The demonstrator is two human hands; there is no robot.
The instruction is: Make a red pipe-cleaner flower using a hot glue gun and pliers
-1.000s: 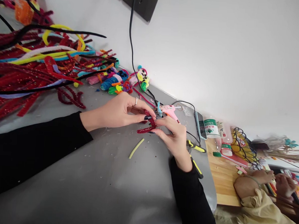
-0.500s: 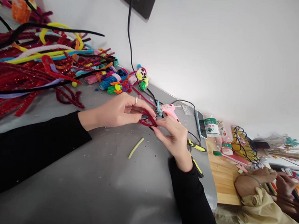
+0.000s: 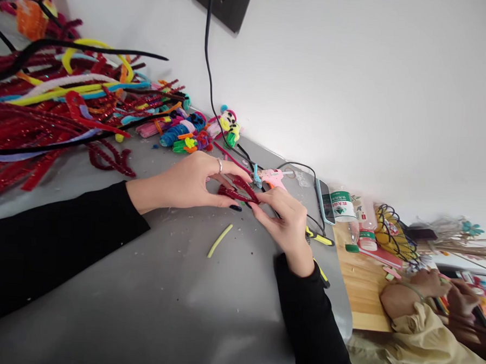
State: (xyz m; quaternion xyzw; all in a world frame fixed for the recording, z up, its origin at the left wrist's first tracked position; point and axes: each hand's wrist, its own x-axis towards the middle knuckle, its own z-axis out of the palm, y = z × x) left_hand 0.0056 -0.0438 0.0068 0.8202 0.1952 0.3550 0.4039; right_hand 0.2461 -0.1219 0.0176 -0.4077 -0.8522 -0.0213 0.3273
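A dark red glittery pipe cleaner (image 3: 247,187), bent into a narrow folded loop, is held above the grey table. My right hand (image 3: 282,214) pinches its right end between thumb and fingers. From the other side, my left hand (image 3: 190,180), with a ring on one finger, reaches around the loop. Its fingers are at the upper strand and partly behind it, while the thumb is stretched out below, apart from the fingers. On the table below lies a short yellow-green pipe cleaner piece (image 3: 220,241). Just beyond the hands rests a pink glue gun (image 3: 272,177).
Loose pipe cleaners (image 3: 59,118) pile up at left, beside several small pipe-cleaner figures (image 3: 184,130). A black cable (image 3: 210,66) hangs down the wall. Yellow-handled pliers (image 3: 320,237), a phone (image 3: 325,201) and bottles (image 3: 343,206) stand right, near another person's arm (image 3: 404,296).
My left thumb has come off the red pipe cleaner and dropped below it, and the loop shows longer and more drawn out. My right hand keeps its pinch.
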